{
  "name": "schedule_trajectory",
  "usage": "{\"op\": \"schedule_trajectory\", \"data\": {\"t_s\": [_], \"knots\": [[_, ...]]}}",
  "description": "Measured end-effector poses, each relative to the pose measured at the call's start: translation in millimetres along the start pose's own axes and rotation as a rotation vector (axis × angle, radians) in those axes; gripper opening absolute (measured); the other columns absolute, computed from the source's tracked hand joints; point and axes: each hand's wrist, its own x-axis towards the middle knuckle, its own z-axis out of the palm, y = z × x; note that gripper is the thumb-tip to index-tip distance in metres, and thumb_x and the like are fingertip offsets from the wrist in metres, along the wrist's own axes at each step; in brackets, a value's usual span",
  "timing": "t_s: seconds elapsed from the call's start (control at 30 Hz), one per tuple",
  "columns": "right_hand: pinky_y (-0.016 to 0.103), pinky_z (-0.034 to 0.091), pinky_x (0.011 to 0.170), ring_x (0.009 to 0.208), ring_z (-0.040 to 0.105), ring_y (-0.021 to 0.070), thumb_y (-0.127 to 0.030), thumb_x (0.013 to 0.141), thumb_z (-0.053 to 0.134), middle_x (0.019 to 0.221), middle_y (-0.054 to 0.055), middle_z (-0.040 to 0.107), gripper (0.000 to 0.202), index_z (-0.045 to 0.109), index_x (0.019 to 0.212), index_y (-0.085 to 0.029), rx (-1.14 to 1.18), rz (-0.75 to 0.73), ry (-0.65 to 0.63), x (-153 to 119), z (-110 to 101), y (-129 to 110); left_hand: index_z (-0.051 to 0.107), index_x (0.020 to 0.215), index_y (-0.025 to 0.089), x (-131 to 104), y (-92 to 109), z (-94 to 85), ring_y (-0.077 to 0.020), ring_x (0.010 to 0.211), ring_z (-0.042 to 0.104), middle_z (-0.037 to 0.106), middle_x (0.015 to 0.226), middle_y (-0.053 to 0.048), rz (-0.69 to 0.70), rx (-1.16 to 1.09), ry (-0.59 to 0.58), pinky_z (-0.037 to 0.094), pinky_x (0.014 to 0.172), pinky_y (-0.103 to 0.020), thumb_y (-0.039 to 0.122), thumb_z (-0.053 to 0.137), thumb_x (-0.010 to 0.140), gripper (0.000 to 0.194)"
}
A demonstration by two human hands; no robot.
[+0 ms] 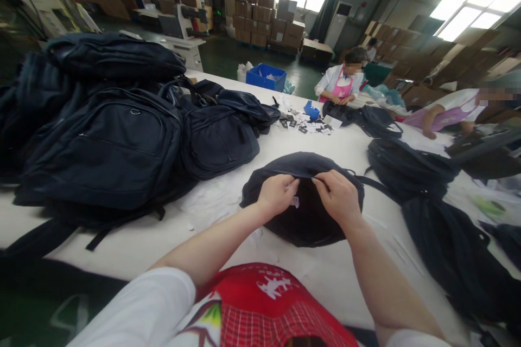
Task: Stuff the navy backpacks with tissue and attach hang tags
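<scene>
In front of me on the white table lies a dark backpack [309,227], its mouth facing me and its inside in shadow. My left hand [279,193] pinches the upper edge of the opening, left of the middle. A small whitish tag [295,202] shows just below those fingers. On the right, my right hand [337,195] grips the same edge, thumb and fingers closed on the fabric. The two hands are a short gap apart. A strap runs from the bag off to the right.
A tall heap of navy backpacks [109,141] fills the left side. More dark bags [411,168] lie at right. Loose tags [305,123] are scattered beyond my bag, near a blue bin [266,77]. Two co-workers in pink aprons [342,87] work across the table.
</scene>
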Motion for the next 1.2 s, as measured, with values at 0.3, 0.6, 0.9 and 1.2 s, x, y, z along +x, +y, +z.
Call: {"op": "schedule_trajectory", "data": {"t_s": [0.3, 0.6, 0.9, 1.2], "knots": [[0.03, 0.04, 0.065, 0.066, 0.056, 0.0174, -0.04, 0.093, 0.052, 0.069, 0.002, 0.061, 0.029, 0.063, 0.074, -0.02, 0.036, 0.177, 0.16, 1, -14, 24, 0.069, 0.069, 0.018, 12, -97, -23.1, -0.0213, 0.068, 0.067, 0.069, 0.064, -0.006, -0.532, -0.049, -0.013, 0.041, 0.058, -0.025, 0.037, 0.057, 0.084, 0.027], [0.031, 0.046, 0.069, 0.073, 0.059, 0.0177, -0.036, 0.091, 0.057, 0.076, 0.002, 0.063, 0.021, 0.067, 0.08, -0.021, 0.176, 0.094, 0.063, -4, -14, 32, 0.071, 0.072, 0.013, -37, -162, -1.0, -0.0248, 0.072, 0.07, 0.073, 0.069, -0.012, -0.729, 0.038, -0.13, 0.048, 0.062, -0.028, 0.029, 0.059, 0.083, 0.023], [0.029, 0.048, 0.063, 0.071, 0.058, 0.0158, -0.022, 0.083, 0.071, 0.079, 0.003, 0.062, 0.016, 0.069, 0.098, -0.023, 0.283, -0.049, -0.011, -71, -38, -31, 0.066, 0.118, 0.022, -32, -101, -57.4, -0.0182, 0.104, 0.064, 0.072, 0.113, -0.004, -0.31, -0.056, -0.063, 0.048, 0.083, -0.024, 0.029, 0.049, 0.089, 0.035], [0.028, 0.04, 0.054, 0.059, 0.055, 0.0133, -0.022, 0.086, 0.068, 0.071, 0.001, 0.065, 0.014, 0.064, 0.098, -0.019, 0.338, -0.28, -0.23, -124, -44, -107, 0.075, 0.086, 0.018, -20, -44, -59.3, -0.0138, 0.073, 0.061, 0.071, 0.076, 0.001, 0.06, -0.252, -1.053, 0.043, 0.069, -0.02, 0.044, 0.064, 0.079, 0.029]]}}
